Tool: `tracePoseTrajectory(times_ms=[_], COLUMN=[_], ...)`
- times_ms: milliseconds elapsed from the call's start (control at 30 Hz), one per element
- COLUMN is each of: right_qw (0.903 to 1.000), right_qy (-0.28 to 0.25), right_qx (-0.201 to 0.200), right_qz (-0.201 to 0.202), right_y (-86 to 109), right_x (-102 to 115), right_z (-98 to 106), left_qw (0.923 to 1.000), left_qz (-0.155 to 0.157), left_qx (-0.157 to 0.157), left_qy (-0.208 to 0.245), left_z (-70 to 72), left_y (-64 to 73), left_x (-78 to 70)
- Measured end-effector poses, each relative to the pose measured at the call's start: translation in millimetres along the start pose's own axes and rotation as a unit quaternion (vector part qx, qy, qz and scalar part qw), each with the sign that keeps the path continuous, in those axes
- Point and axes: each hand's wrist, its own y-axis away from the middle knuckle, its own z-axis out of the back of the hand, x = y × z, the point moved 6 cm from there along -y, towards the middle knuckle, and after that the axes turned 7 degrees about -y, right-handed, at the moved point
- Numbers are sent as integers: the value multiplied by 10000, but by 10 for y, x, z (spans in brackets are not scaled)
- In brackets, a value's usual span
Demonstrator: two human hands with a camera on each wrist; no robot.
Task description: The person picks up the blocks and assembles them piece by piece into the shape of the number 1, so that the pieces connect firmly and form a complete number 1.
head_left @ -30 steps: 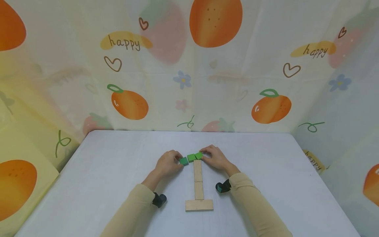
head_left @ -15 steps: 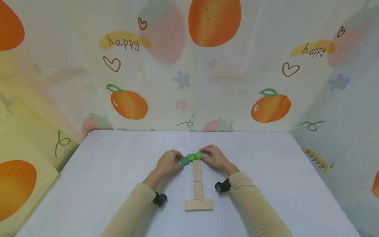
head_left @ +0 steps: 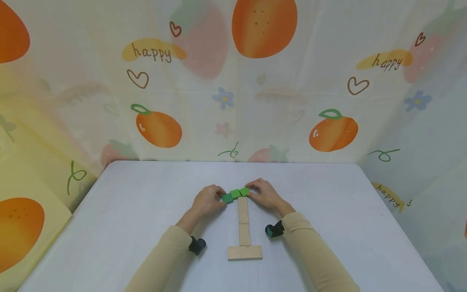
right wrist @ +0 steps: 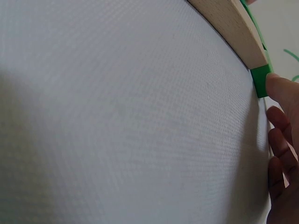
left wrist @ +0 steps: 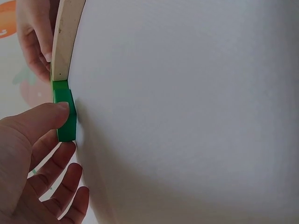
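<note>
Three green blocks lie in a slanted row at the far end of a line of wooden blocks. My left hand pinches the dark green block at the row's left end; in the left wrist view the thumb lies on that dark green block. The middle green block touches its neighbours. At the right end, my right hand pinches the light green block, and the right wrist view has the thumb against that light green block. The far wooden block meets the row from below.
Another wooden block continues the line toward me, ending at a crosswise wooden block. All lie on a white table. A fruit-patterned cloth hangs behind it. A dark camera sits on each wrist.
The dark green block has moved slightly right with my left hand, closing the gap to the middle green block. My right hand has hardly moved.
</note>
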Motion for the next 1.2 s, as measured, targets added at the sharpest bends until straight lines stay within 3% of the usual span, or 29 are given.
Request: tracePoseTrajectory(times_ms=[1200], right_qw=[10000], right_qy=[2], right_qx=[76], right_qz=[-32], right_y=[-16], right_x=[-36], right_z=[-24], left_qw=[10000], left_qz=[-19], left_qx=[20], left_qy=[53], left_z=[-15], left_y=[-11], left_x=[18])
